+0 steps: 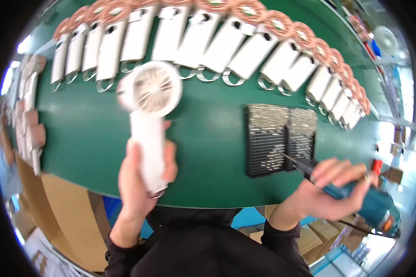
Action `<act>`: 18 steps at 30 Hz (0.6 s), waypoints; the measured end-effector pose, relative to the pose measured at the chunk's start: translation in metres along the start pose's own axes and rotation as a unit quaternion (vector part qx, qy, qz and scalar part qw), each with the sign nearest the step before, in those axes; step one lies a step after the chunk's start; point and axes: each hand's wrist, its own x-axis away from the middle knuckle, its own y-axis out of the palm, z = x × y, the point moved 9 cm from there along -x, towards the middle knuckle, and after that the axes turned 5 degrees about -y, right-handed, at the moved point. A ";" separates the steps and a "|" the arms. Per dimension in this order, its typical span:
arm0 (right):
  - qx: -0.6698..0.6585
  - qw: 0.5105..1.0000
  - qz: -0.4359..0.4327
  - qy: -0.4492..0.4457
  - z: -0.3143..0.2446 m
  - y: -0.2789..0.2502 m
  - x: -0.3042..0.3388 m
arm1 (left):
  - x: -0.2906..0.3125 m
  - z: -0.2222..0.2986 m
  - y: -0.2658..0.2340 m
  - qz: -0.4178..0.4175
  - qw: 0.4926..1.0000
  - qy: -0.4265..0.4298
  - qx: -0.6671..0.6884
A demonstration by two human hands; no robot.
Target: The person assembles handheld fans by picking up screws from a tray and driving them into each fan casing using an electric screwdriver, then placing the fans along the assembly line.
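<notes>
In the head view, the left hand (136,184) grasps a white handheld fan (148,129) by its handle, left of the frame's centre; the thumb lies on one side, the fingers curl round the other, and the round grille stands at the top. Right of centre low down, the right hand (330,194) has its fingers wrapped round a teal power screwdriver (374,207), whose thin bit points up and left to a black two-part tray (257,152) of small metal screws (269,115). The bit's tip is over the tray's lower part; whether it touches a screw cannot be told.

The step in hand seems to be picking up a screw with the bit. The next move probably calls for seating the tip squarely in a screw head while the fan is kept steady.

The green table (198,152) bends across the frame. Along its upper edge runs a row of fans (171,39) with copper-coloured round heads, white handles and loops; further pinkish fans (38,135) stand at the left. A cardboard box (76,217) fills the lower left, cartons (321,229) the lower right, and another person (9,173) shows partly at the left rim.
</notes>
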 end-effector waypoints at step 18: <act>-0.179 0.982 -0.065 -0.009 -0.022 0.097 0.055 | 0.001 -0.012 0.018 -0.046 0.994 -0.018 -0.093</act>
